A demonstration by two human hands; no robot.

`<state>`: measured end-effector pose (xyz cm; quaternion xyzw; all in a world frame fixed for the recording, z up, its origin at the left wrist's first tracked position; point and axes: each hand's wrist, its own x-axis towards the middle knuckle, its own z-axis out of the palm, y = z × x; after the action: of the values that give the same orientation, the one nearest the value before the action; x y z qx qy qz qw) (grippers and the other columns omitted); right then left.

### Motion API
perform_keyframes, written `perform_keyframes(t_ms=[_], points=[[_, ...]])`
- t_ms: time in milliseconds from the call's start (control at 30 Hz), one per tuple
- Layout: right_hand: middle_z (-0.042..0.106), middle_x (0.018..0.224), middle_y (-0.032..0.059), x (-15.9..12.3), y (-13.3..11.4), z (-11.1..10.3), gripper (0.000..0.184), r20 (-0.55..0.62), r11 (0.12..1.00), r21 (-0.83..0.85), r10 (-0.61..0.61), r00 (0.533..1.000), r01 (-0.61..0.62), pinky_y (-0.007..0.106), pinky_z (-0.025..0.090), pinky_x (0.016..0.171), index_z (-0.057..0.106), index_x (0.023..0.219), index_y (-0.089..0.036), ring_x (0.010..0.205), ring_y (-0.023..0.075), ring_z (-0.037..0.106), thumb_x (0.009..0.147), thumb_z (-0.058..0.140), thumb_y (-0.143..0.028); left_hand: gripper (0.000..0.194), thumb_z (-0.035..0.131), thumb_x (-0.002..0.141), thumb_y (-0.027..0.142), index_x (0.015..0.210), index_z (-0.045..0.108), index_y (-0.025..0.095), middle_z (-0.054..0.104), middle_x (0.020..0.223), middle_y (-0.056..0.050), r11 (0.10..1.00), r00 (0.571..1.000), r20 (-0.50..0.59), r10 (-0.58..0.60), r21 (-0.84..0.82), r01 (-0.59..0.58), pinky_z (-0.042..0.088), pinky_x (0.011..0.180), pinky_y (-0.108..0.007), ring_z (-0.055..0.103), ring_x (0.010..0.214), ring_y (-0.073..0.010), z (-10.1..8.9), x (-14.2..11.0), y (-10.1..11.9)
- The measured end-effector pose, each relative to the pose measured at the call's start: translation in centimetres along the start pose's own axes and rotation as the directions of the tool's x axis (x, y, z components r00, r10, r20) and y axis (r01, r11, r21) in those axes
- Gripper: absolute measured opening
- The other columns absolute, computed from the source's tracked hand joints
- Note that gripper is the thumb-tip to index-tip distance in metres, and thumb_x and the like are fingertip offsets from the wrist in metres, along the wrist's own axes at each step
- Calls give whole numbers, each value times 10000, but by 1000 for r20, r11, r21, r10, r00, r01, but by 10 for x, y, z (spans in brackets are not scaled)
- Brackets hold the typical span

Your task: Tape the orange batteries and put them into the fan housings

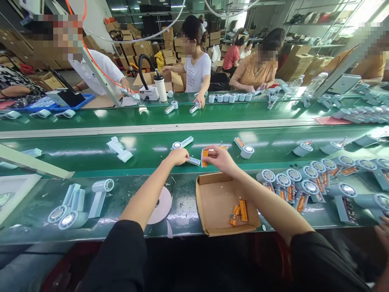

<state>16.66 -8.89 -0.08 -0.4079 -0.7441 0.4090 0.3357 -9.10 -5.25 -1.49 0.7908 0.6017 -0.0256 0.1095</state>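
Observation:
My left hand (178, 156) is closed over the belt, fingers wrapped round a light-blue handheld fan whose handle (193, 161) sticks out to the right. The rest of that fan is hidden by the hand. Just beyond it lies another light-blue fan (176, 145), its handle pointing up and right. My right hand (224, 159) pinches an orange battery pack (205, 158) with a pale edge, upright beside the handle's end. Below my right forearm a shallow cardboard box (209, 231) holds two orange battery packs (243, 209).
Rows of fans with orange packs (310, 186) crowd the right bench. Several fans (101, 186) lie at left, near a white tape roll (161, 205). The green belt (146, 158) carries more fans. Co-workers sit across, one hand (199, 100) reaching to a fan.

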Motion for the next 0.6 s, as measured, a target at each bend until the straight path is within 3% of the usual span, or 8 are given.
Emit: perform_keyframes(t_ms=[100,200,367,600], points=[[845,1039,18,34,3,21,283,37,975,-223,-5,999,13,340,619,895,685,1253,-258,993,203,806,970,676,-249,306,678,1035,408,1249,699,191,706,1295,-97,1000,999,37,-24,-19,25,613,985,-461,700,1124,-234,-7,2,-2],[837,985,11,51,7,32,284,83,925,-379,-5,997,36,358,584,893,709,1235,-284,968,242,791,958,694,-223,312,671,1038,417,1249,698,188,707,1291,-98,996,997,9,-74,-42,75,609,991,-468,699,1129,-237,-8,0,1],[826,1069,82,59,14,36,371,206,782,-614,33,978,103,327,515,816,689,1358,-274,991,307,767,987,686,-273,332,673,1036,421,1268,691,184,702,1305,-104,984,987,-54,-152,-97,146,604,1002,-482,696,1146,-244,-3,-1,10],[812,1123,95,59,15,35,415,353,631,-745,97,931,217,305,486,775,658,1437,-321,1012,314,761,1025,639,-272,340,678,1034,416,1282,684,184,698,1307,-104,974,978,-76,-192,-135,181,613,984,-474,698,1134,-242,-1,1,21]])
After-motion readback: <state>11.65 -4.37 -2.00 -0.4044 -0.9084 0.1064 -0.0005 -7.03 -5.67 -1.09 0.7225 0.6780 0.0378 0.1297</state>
